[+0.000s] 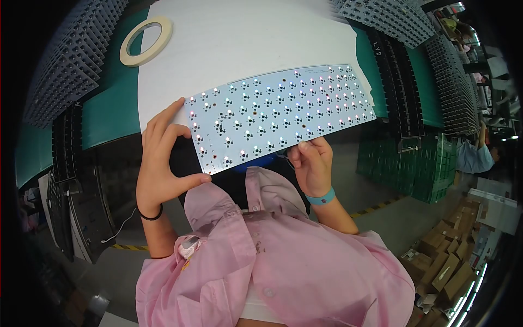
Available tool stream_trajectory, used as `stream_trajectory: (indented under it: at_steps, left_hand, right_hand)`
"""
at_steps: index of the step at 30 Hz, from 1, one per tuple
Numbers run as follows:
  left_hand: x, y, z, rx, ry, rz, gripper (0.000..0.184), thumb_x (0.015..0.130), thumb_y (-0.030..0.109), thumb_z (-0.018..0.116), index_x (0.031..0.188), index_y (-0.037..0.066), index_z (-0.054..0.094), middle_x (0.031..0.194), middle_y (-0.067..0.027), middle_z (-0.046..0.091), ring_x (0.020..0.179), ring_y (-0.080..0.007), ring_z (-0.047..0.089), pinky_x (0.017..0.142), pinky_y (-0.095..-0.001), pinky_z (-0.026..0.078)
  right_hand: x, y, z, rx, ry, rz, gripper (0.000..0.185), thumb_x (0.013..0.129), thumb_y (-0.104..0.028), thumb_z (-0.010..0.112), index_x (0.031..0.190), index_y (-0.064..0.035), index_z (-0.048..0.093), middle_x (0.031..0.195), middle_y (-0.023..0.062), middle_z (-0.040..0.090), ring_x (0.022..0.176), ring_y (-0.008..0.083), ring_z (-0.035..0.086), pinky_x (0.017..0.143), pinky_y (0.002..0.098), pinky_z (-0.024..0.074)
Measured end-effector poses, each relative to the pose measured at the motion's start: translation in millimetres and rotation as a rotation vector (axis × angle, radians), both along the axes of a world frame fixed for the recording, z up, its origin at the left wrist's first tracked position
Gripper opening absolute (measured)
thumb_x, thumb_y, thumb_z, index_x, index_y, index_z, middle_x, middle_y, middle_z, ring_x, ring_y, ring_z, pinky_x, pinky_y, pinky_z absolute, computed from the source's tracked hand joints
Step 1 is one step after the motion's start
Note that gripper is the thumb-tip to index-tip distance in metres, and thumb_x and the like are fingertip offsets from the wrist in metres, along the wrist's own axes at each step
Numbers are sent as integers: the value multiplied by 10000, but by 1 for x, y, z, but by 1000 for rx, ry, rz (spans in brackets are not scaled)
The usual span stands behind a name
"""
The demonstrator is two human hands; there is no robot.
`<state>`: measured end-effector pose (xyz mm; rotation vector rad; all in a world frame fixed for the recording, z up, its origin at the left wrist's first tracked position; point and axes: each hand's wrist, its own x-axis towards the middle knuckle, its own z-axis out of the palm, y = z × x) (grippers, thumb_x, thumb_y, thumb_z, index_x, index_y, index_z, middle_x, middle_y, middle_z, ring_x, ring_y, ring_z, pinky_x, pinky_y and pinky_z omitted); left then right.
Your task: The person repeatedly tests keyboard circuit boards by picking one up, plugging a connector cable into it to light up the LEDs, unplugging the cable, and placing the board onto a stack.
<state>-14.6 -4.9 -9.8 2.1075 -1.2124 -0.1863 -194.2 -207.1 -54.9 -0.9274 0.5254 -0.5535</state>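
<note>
A white keyboard circuit board (278, 117) is held up, tilted, in front of my chest, its many small LEDs glowing white, pink and bluish. My left hand (163, 155) grips its left end, thumb at the lower corner and fingers along the short edge up to the top corner. At the middle of the lower edge, my right hand (313, 163) pinches the board between thumb and curled fingers. Something thin and dark, perhaps a cable, shows beside the right fingertips; most of it is hidden. The board's underside is out of sight.
White paper (234, 32) covers the green bench (111, 111), with a roll of masking tape (146, 41) at its left. Stacked circuit boards (71, 60) stand in black racks (393, 82) on both sides. Green crates (406, 163) and cardboard boxes (447, 256) are at the right. Another person (474, 155) is beyond.
</note>
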Motion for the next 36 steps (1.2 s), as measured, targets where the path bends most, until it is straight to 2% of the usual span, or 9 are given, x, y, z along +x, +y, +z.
stream_trajectory:
  at_steps: [22,26,36]
  left_hand:
    - [0,0,-1,0,14,10,666,440,549,752,832,83,481,1371,-168,381,1201,-327,343,980,-413,271]
    - [-1,-1,1,-38,52,18,625,426,475,787,829,89,507,1355,-158,404,1198,-312,365,983,-402,244]
    - [0,0,1,-30,51,9,621,422,456,789,834,90,501,1362,-159,397,1192,-309,370,983,-398,244]
  right_hand:
    - [1,2,-4,22,-17,36,126,837,-73,467,949,-34,509,601,52,480,481,101,363,488,201,308]
    - [2,3,-1,36,-24,38,125,838,-80,467,951,-41,507,599,50,480,478,99,361,488,207,302]
    - [1,3,0,37,-9,43,132,836,-77,466,958,-45,506,603,43,481,476,93,361,486,209,297]
